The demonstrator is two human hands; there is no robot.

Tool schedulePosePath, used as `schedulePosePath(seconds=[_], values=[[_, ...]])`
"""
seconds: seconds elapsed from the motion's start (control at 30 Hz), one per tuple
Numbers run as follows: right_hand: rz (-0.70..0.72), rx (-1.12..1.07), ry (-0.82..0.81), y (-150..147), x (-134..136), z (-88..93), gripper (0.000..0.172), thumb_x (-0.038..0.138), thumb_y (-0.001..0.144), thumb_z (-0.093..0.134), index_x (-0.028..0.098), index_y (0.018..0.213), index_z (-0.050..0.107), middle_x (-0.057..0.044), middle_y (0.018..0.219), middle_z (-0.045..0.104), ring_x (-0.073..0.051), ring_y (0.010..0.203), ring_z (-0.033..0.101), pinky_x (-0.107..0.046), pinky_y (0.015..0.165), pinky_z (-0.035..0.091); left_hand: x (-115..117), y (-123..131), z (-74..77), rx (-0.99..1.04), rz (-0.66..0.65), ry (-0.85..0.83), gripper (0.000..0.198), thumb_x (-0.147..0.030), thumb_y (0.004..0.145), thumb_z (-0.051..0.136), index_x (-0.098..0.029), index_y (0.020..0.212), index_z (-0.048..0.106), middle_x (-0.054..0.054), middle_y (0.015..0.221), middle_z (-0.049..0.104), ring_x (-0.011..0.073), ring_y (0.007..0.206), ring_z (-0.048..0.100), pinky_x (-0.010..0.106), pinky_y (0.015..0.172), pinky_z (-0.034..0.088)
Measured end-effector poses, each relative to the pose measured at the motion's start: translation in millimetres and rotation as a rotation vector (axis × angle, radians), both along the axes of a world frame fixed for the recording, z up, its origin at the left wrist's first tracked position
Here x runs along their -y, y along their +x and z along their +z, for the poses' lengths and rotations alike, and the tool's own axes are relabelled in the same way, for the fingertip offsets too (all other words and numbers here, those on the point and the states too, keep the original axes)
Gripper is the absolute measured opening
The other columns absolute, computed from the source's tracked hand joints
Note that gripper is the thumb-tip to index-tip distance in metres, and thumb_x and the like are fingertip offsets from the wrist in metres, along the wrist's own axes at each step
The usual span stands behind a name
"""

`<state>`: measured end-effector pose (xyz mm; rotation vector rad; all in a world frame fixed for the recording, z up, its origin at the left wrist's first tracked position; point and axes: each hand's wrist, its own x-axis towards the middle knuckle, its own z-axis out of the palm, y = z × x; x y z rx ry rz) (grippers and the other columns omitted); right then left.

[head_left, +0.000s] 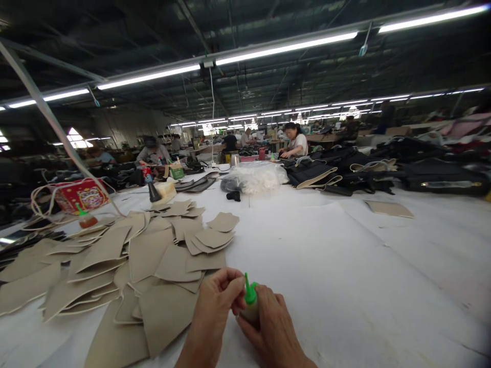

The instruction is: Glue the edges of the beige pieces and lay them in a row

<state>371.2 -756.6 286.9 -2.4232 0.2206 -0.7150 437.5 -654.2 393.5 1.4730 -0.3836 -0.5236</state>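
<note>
A squeeze bottle (251, 311) with a green nozzle cap stands upright near the front of the white-covered table. My right hand (274, 319) is wrapped around its side. On the bottle's other side, my left hand (221, 299) is closed in a pinch, thumb and forefinger close beside the green spout. Whatever those fingertips hold, if anything, is too small to tell. Left of my hands lies a spread pile of taupe cut pieces (169, 309) with pale edges, some overlapping and some curling.
A clear plastic bag (255, 176) lies at the table's middle back. Black bag parts (345, 163) are heaped back right, and one flat taupe piece (389, 208) lies before them. A red box (82, 197) and another green-capped bottle (86, 219) stand left. A co-worker (297, 140) sits beyond.
</note>
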Motion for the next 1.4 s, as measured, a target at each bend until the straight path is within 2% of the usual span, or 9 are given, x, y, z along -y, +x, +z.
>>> schedulePosePath(seconds=[0.17, 0.37, 0.6, 0.67, 0.73, 0.9, 1.0, 1.2, 1.4], values=[[-0.005, 0.008, -0.022, 0, -1, -0.4, 0.037, 0.015, 0.071, 0.069, 0.020, 0.100, 0.047, -0.006, 0.098, 0.058, -0.026, 0.086, 0.051, -0.038, 0.075, 0.034, -7, 4, 2.3, -0.271, -0.093, -0.210, 0.020, -0.028, 0.069, 0.072, -0.011, 0.070, 0.061, -0.002, 0.061, 0.054, 0.0036, 0.050, 0.045, 0.014, 0.045, 0.034], [-0.018, -0.003, -0.037, -1, -3, -3.6, 0.047, 0.013, 0.070, 0.071, 0.019, 0.109, 0.046, -0.007, 0.102, 0.059, -0.026, 0.089, 0.052, -0.039, 0.078, 0.036, -12, 10, 4.0, -0.405, -0.040, -0.284, 0.025, -0.024, 0.061, 0.079, -0.010, 0.073, 0.062, 0.000, 0.065, 0.055, 0.0041, 0.052, 0.047, 0.013, 0.043, 0.035], [-0.079, -0.040, -0.039, 1, -1, -1.4, 0.043, 0.016, 0.072, 0.069, 0.016, 0.110, 0.048, -0.009, 0.098, 0.059, -0.028, 0.087, 0.052, -0.041, 0.078, 0.038, -30, 15, 40.4, -0.311, -0.001, -0.394, 0.023, -0.024, 0.062, 0.077, -0.013, 0.073, 0.060, -0.004, 0.060, 0.052, 0.0028, 0.046, 0.044, 0.012, 0.039, 0.030], [-0.090, -0.043, -0.031, 2, -1, -0.4, 0.043, 0.016, 0.072, 0.069, 0.016, 0.110, 0.049, -0.008, 0.098, 0.060, -0.027, 0.087, 0.053, -0.040, 0.078, 0.038, -35, 17, 45.0, -0.160, 0.043, -0.314, 0.025, -0.028, 0.063, 0.077, -0.013, 0.076, 0.062, -0.003, 0.060, 0.055, 0.0045, 0.047, 0.046, 0.012, 0.039, 0.032], [-0.097, -0.045, -0.020, 2, -2, 0.0, 0.044, 0.017, 0.071, 0.070, 0.017, 0.110, 0.049, -0.008, 0.098, 0.060, -0.027, 0.087, 0.053, -0.040, 0.078, 0.038, -34, 17, 39.5, 0.024, 0.100, -0.182, 0.027, -0.034, 0.066, 0.074, -0.012, 0.079, 0.064, 0.000, 0.062, 0.059, 0.0070, 0.050, 0.050, 0.014, 0.040, 0.035], [-0.070, -0.052, 0.006, 0, -1, -0.8, 0.045, 0.018, 0.072, 0.070, 0.018, 0.111, 0.047, -0.007, 0.100, 0.059, -0.027, 0.090, 0.053, -0.038, 0.078, 0.038, -13, 5, 2.2, 0.334, 0.145, 0.133, 0.027, -0.039, 0.076, 0.062, -0.015, 0.087, 0.069, 0.003, 0.068, 0.064, 0.0126, 0.058, 0.056, 0.020, 0.048, 0.043], [-0.043, -0.049, 0.012, 0, 2, -2.8, 0.043, 0.019, 0.074, 0.068, 0.019, 0.111, 0.046, -0.006, 0.100, 0.059, -0.026, 0.090, 0.053, -0.037, 0.078, 0.037, 0, -3, -9.4, 0.465, 0.206, 0.266, 0.025, -0.037, 0.077, 0.061, -0.018, 0.092, 0.070, 0.004, 0.077, 0.068, 0.0159, 0.063, 0.060, 0.024, 0.054, 0.048], [-0.036, -0.030, 0.017, 0, 6, -6.5, 0.040, 0.021, 0.074, 0.067, 0.019, 0.109, 0.047, -0.007, 0.099, 0.059, -0.026, 0.090, 0.053, -0.038, 0.079, 0.037, 7, -7, -8.6, 0.739, 0.243, 0.342, 0.017, -0.032, 0.080, 0.056, -0.021, 0.081, 0.070, 0.003, 0.080, 0.069, 0.0160, 0.065, 0.061, 0.024, 0.061, 0.047], [-0.046, -0.024, 0.004, -1, 5, -2.6, 0.039, 0.019, 0.072, 0.068, 0.019, 0.106, 0.049, -0.007, 0.098, 0.059, -0.026, 0.089, 0.053, -0.039, 0.079, 0.037, 8, -8, -4.2, 0.822, 0.230, 0.449, 0.016, -0.030, 0.079, 0.056, -0.021, 0.072, 0.067, 0.001, 0.067, 0.066, 0.0144, 0.057, 0.056, 0.023, 0.060, 0.043]])
